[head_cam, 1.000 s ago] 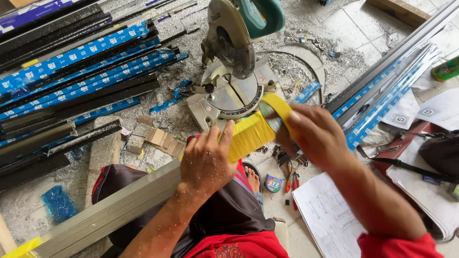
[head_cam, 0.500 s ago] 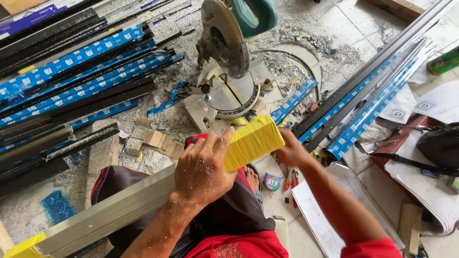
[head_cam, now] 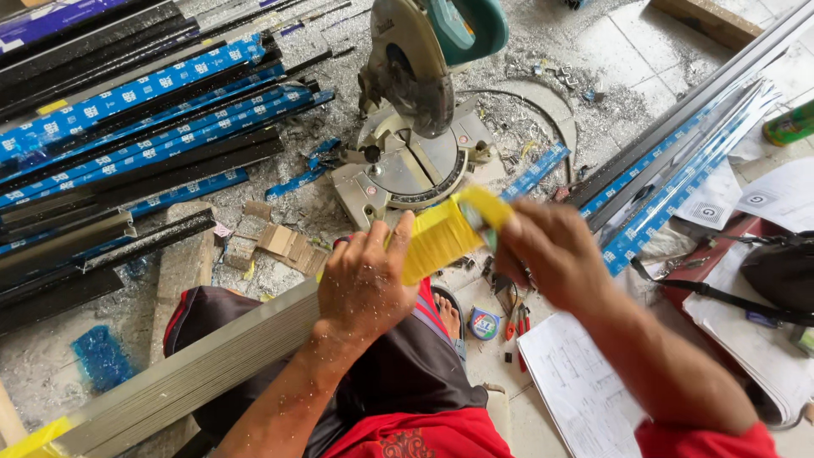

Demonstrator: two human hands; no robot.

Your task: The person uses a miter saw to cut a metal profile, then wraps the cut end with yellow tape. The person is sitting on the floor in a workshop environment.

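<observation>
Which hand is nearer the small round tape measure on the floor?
Right. The right hand is just above and to the right of the tape measure, at the yellow-wrapped bar end. The left hand grips the bar farther to its left.

— What is this person wearing?
— A red shirt (head_cam: 407, 441) with short sleeves and a dark pattern at the front, over dark shorts (head_cam: 398, 365) edged in red.
— And the arms?
— Bare, the left forearm (head_cam: 292, 399) speckled with pale metal dust. One bare foot (head_cam: 449, 315) shows.
</observation>
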